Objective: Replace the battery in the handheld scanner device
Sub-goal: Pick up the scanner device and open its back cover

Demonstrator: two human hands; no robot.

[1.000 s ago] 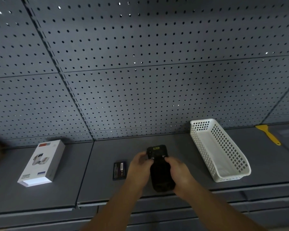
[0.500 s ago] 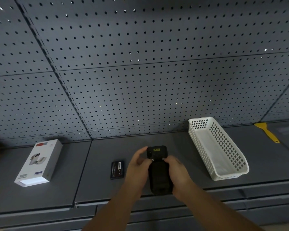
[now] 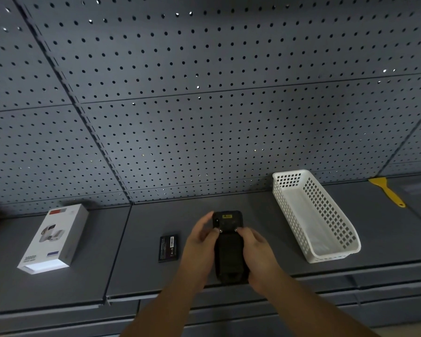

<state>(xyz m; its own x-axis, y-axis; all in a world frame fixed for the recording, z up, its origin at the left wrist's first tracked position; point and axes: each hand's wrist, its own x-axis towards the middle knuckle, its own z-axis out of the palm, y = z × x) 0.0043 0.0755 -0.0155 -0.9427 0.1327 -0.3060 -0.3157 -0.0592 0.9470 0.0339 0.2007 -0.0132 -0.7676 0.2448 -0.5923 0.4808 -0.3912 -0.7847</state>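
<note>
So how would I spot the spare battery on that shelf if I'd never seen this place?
Start at the grey shelf under the pegboard wall and find the two hands holding the black scanner in the middle. Just left of the left hand lies the battery, flat on the shelf. It is a small, thin black slab with white print, far smaller than the white box further left.

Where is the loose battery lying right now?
In the head view, the battery lies flat on the shelf, just left of the left hand on the scanner, right of the white box.
</note>
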